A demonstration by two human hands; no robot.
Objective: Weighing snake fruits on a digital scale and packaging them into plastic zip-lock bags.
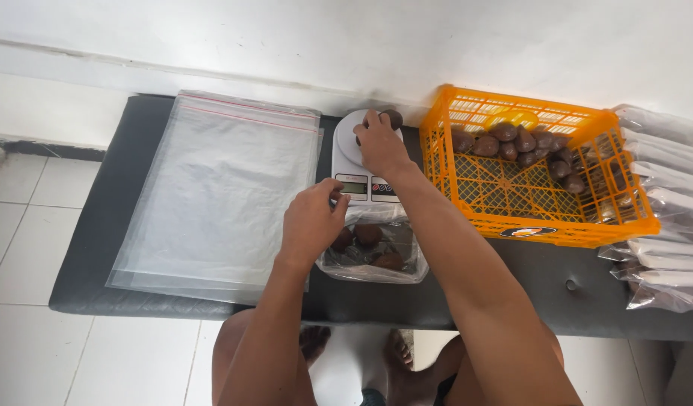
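While the left hand (pixel 310 222) fingers pinch the clear bag (pixel 374 252) open, right hand (pixel 378 141) fingers grip round brown fruit (pixel 392 117).

Both forearms are bare to the elbow, with no sleeves, gloves, watch or rings visible. The left hand (pixel 310 222) and right hand (pixel 379 141) are uncovered. Knees are bare. Feet are bare, without shoes or socks.

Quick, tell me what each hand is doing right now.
Left hand: gripping the rim of the open plastic bag.
Right hand: closed on brown fruit on the kitchen scale.
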